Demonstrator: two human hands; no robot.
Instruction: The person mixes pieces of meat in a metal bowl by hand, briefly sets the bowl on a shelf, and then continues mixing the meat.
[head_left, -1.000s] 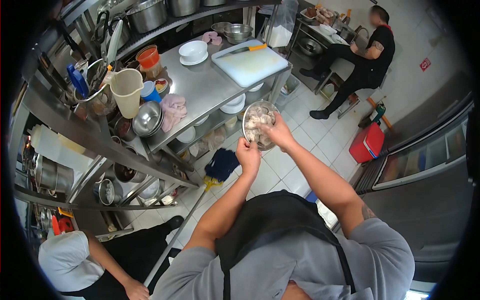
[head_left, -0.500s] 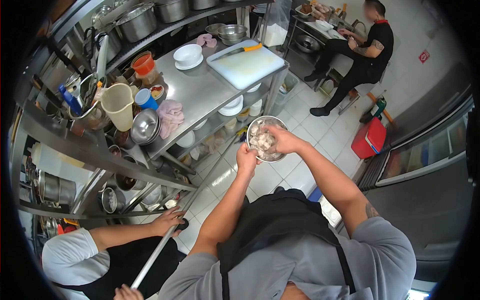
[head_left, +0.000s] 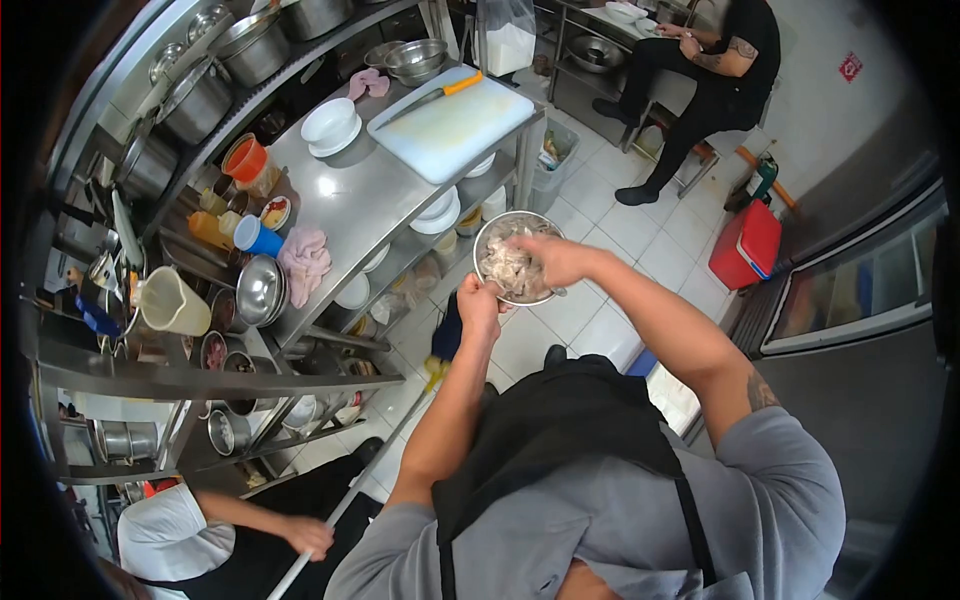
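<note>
My left hand (head_left: pixel 482 310) is closed on the near-left rim of a round metal bowl (head_left: pixel 478 262), held up in front of my apron above the floor. Inside the bowl lie pale, wet-looking chunks of food (head_left: pixel 503 262), perhaps raw meat. My right hand (head_left: pixel 556 260) reaches over the bowl's right side, fingers down among the chunks and smeared by motion. Beyond the bowl, on the steel table, a knife (head_left: pixel 432 100) with an orange handle rests on a white cutting board (head_left: pixel 430 140).
At left, a steel table (head_left: pixel 345 195) bears white bowls (head_left: pixel 328 122), a pink cloth (head_left: pixel 303 262) and metal bowls (head_left: pixel 261 288). A co-worker at lower left grips a long pole (head_left: pixel 345 500). Another person (head_left: pixel 735 90) sits at the back. A red cooler (head_left: pixel 745 245) stands right.
My right hand has shifted left over the bowl, stirring the chunks. The view has turned slightly. The co-worker's pole and hand have moved, and a dark mop-like head now shows beside my left arm.
</note>
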